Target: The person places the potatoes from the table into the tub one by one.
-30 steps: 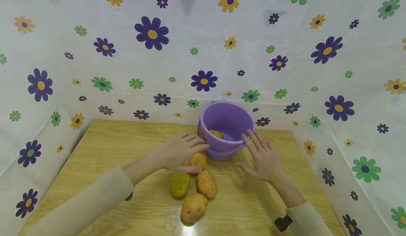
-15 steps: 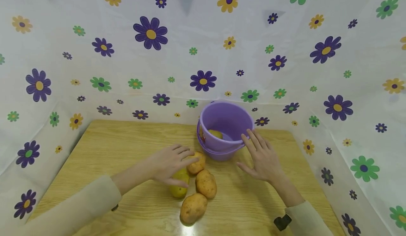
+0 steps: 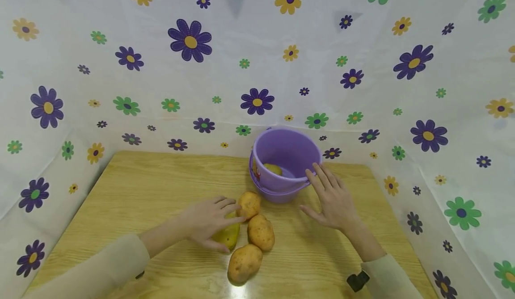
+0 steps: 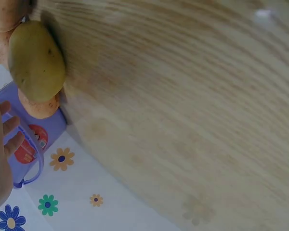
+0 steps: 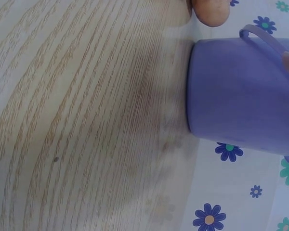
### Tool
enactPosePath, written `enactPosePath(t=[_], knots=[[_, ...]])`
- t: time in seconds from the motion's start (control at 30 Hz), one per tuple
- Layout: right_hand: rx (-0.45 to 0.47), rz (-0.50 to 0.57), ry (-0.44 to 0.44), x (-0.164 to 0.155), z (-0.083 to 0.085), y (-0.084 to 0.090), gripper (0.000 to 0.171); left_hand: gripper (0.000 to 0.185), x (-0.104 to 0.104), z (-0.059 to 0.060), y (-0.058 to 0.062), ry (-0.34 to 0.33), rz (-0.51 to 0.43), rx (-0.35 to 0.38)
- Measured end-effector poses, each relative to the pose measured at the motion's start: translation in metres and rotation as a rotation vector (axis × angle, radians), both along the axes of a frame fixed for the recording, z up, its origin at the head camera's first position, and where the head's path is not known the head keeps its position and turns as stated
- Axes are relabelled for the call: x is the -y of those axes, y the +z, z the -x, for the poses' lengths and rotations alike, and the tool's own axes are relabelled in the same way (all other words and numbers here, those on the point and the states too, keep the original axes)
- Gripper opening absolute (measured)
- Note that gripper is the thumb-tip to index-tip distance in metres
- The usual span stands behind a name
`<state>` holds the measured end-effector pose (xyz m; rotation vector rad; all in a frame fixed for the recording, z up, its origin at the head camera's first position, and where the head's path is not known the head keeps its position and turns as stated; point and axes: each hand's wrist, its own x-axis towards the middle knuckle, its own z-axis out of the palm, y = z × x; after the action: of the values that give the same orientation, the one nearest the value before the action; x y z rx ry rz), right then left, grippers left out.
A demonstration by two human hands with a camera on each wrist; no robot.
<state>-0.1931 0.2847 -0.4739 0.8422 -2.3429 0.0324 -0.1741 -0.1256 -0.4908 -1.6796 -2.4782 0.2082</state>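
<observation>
My left hand (image 3: 209, 222), its fingers loosely extended, hovers over a yellow-green potato (image 3: 231, 235) and partly hides it. In the left wrist view that potato (image 4: 36, 60) lies on the table, with a visible space between it and the fingers (image 4: 12, 124). Three tan potatoes lie beside it: one near the bucket (image 3: 249, 205), a middle potato (image 3: 261, 233) and a front potato (image 3: 245, 264). My right hand (image 3: 333, 200) rests straight fingertips on the near right rim of a purple bucket (image 3: 281, 185). Inside the bucket a yellowish potato (image 3: 273, 169) is visible.
The wooden table (image 3: 161, 178) ends at a white flower-print sheet (image 3: 225, 80) that rises at the back and both sides. The bucket stands near the table's back edge, its handle (image 3: 254, 178) hanging down along the near side.
My left hand has moved back from beside the bucket, leftward and toward me, to above the yellow-green potato. The bucket's handle has dropped slightly at the left. My right hand has stayed at the rim.
</observation>
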Motion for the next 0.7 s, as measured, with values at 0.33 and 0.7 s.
enactPosePath(t=[0.33, 0.7], knots=[[0.004, -0.006, -0.002, 0.000, 0.000, 0.000, 0.099, 0.090, 0.003, -0.007, -0.019, -0.025, -0.011, -0.046], [0.013, 0.001, -0.002, 0.000, 0.001, -0.001, 0.098, 0.088, 0.006, -0.009, -0.033, -0.017, 0.017, -0.029]])
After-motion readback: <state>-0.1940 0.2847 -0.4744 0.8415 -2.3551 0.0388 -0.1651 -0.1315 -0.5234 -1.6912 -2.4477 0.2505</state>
